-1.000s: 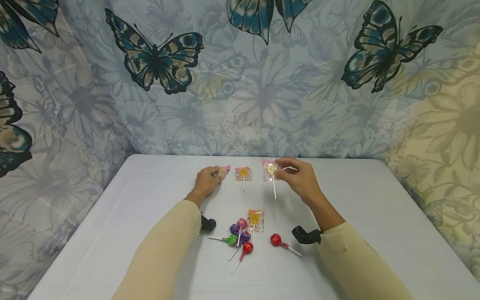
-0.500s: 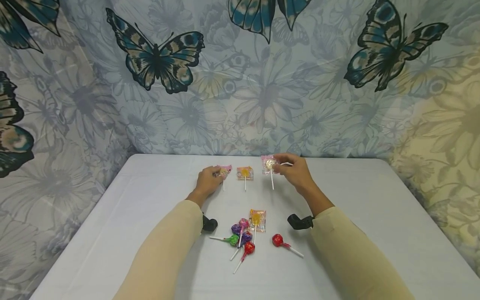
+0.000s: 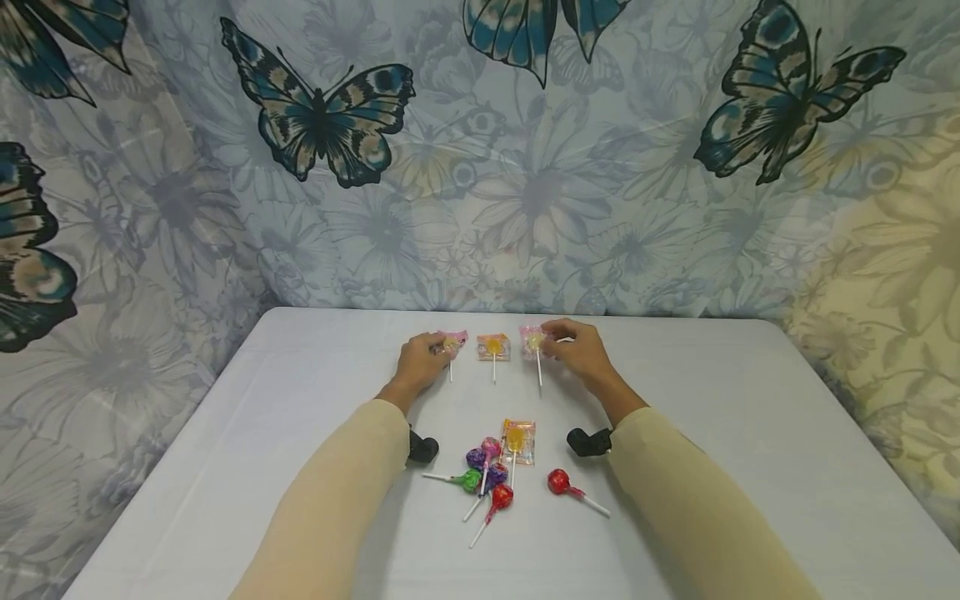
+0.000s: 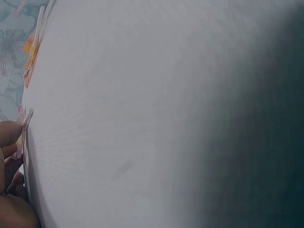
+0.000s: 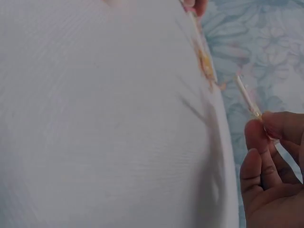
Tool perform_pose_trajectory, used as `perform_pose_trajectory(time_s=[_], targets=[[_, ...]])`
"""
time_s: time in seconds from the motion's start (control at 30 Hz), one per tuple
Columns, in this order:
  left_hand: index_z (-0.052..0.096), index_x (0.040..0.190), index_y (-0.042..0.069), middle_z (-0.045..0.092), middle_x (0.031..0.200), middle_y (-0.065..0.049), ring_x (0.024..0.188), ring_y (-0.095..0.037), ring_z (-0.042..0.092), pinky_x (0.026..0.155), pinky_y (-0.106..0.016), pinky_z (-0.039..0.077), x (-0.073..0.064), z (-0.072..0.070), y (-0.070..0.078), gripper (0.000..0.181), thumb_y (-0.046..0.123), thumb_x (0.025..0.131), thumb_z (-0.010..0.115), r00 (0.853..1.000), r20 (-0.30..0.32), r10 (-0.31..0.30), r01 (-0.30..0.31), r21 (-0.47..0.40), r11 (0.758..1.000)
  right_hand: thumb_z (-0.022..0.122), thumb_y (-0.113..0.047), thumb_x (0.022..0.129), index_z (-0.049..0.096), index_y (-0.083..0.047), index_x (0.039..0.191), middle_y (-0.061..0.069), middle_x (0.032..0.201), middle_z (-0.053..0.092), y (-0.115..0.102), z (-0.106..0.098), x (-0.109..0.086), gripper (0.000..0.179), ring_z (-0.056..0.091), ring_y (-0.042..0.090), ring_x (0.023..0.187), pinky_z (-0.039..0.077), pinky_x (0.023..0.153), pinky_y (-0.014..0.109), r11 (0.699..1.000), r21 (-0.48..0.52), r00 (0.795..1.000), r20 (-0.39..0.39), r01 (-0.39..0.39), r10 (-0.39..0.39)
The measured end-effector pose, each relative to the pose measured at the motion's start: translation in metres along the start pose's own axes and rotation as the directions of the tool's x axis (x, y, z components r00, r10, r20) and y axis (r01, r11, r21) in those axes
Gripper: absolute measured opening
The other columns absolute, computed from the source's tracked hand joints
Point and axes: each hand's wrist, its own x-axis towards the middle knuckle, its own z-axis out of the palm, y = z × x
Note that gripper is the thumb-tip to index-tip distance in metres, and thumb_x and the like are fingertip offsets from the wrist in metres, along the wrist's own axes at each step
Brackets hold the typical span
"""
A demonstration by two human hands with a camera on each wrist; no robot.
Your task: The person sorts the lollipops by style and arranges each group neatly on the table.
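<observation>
Near the table's far edge my left hand [image 3: 420,362] pinches a pink-wrapped lollipop [image 3: 452,342] by its wrapper, the stick pointing toward me. To its right, my right hand [image 3: 581,353] pinches another pink-wrapped flat lollipop [image 3: 532,342] between thumb and fingers. In the right wrist view this lollipop's stick [image 5: 245,93] juts out from the fingertips, held off the table. Between the two hands an orange-wrapped lollipop [image 3: 493,347] lies flat with its stick toward me. The left wrist view shows the left fingers [image 4: 10,133] at the wrapper, only partly in frame.
Closer to me lies a pile of lollipops with a green one [image 3: 470,480], purple ones, a pink one and a red one [image 3: 502,497]. An orange-wrapped lollipop [image 3: 519,442] touches the pile. A separate red lollipop [image 3: 558,482] lies to the right. A butterfly-print cloth [image 3: 525,208] hangs behind the table.
My right hand has moved left with its lollipop, rising slightly and then lowering, closer to the orange-wrapped lollipop. The left hand keeps its hold in place.
</observation>
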Motion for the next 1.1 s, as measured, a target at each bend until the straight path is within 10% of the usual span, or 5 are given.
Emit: perform_pose_trajectory(time_s=[1.1], targets=[[0.061,0.129,0.003,0.050,0.138,-0.019,0.131,-0.034,0.041,0.108,-0.041,0.028,0.000,0.001,0.003,0.043,0.018,0.089,0.070,1.000,-0.022,0.007,-0.006,0.038,0.999,0.065,-0.014,0.090,0.071,-0.004,0.111,0.016,0.106,0.063,0.014,0.008,0.015,0.024,0.056,0.033,0.100,0.044,0.086,0.045,0.894,-0.447,0.999,-0.014,-0.038,0.035]])
